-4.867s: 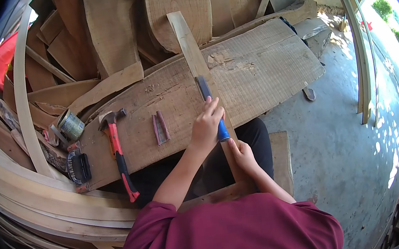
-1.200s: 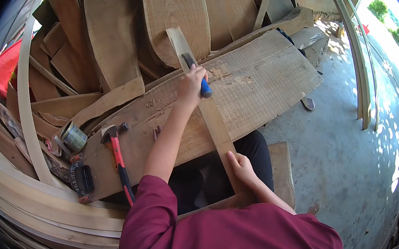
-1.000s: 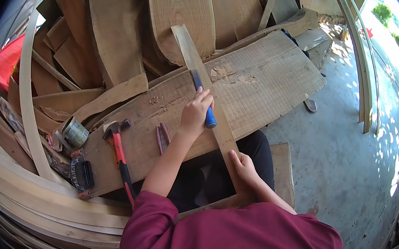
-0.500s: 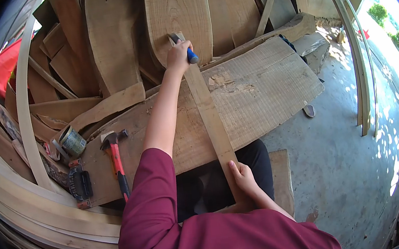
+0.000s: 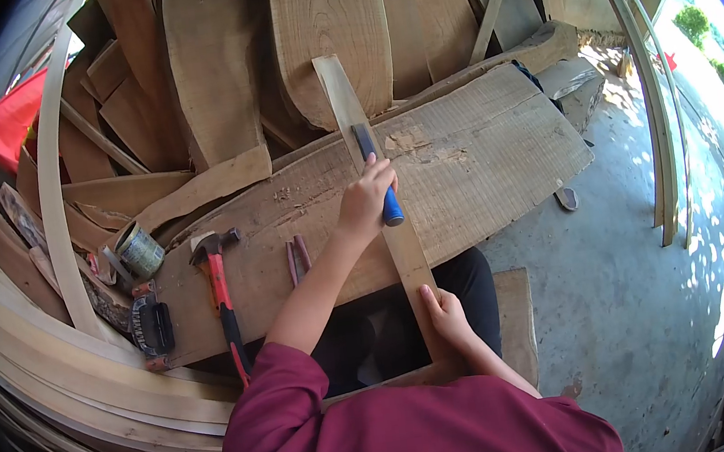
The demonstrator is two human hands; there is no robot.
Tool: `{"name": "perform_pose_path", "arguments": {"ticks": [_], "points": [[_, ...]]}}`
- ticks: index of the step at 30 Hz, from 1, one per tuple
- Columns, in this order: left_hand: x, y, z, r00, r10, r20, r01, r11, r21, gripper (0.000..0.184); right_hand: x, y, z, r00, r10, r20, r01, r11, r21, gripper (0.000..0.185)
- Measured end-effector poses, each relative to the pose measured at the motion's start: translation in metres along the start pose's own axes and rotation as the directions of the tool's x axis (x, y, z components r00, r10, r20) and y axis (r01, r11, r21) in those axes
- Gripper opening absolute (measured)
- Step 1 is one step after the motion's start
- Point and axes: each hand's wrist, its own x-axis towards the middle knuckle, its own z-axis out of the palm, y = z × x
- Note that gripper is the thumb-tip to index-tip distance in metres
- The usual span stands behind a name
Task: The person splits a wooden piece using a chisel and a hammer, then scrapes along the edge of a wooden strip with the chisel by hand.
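My left hand [image 5: 365, 197] is closed around a blue-handled chisel [image 5: 391, 211]. Its dark flat blade [image 5: 363, 139] lies along a long narrow wooden strip [image 5: 338, 90], pointing away from me. My right hand [image 5: 448, 314] grips the near part of that strip above my lap, thumb on its upper face. The strip rests across a broad wooden plank [image 5: 488, 158], its far end reaching a large upright board [image 5: 329, 33]. Left of my left forearm lie two thin reddish sticks [image 5: 297, 260] and a claw hammer [image 5: 226, 299] with a red and black handle.
At the plank's left end are a black-handled tool [image 5: 152, 326] and an open tin can [image 5: 142, 251]. Curved wooden strips [image 5: 86, 391] are stacked at left. Boards [image 5: 214, 64] lean at the back. Concrete floor [image 5: 603, 306] spreads to the right.
My left hand has drawn the chisel toward me along the strip, from near its far end to its middle. The two reddish sticks now show. My right hand keeps its grip.
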Motion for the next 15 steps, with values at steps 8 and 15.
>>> {"name": "perform_pose_path", "arguments": {"ticks": [8,15], "points": [[0.100,-0.065,-0.002,0.992,0.060,-0.108,-0.065,0.997,-0.041,0.017,-0.001,-0.005,-0.002,0.997,0.068,0.024,-0.068,0.998,-0.015,0.045],[0.152,-0.095,0.000,0.994,-0.007,-0.113,0.014,0.998,0.060,0.017,-0.002,-0.007,-0.001,0.999,0.032,0.008,-0.032,0.999,0.014,0.045]]}}
